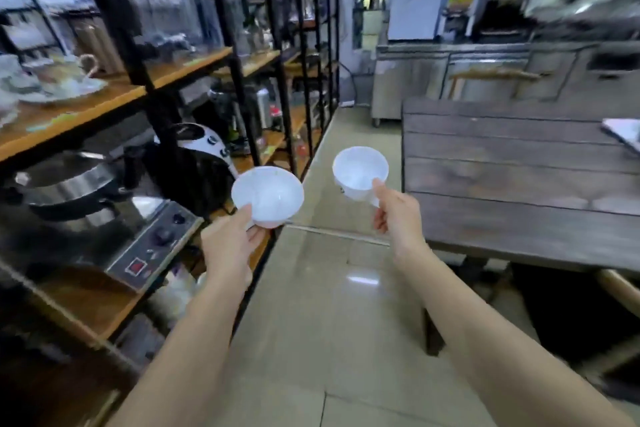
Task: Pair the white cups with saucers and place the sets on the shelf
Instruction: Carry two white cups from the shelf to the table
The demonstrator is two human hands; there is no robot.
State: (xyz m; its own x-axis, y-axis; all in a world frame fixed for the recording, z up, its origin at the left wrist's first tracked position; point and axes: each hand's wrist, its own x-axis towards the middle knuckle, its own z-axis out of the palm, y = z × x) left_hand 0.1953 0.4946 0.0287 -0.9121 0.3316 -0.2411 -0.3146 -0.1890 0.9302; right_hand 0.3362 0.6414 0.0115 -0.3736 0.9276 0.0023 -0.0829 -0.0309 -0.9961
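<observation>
My left hand (230, 246) grips a white saucer (267, 196) by its near edge, tilted so its hollow faces me. My right hand (394, 215) holds a white cup (360, 172) by its handle, its mouth turned toward me. Both are held in the air above the floor aisle, a hand's width apart. On the wooden shelf (114, 100) at the upper left stands a blurred cup on a saucer (71, 78).
A black metal rack (138, 55) with wooden boards runs along the left, loaded with glassware and appliances, including a machine with knobs (152, 243). A dark plank table (519, 191) fills the right. Steel counters (450, 80) stand at the back. Tiled floor (329, 322) lies between.
</observation>
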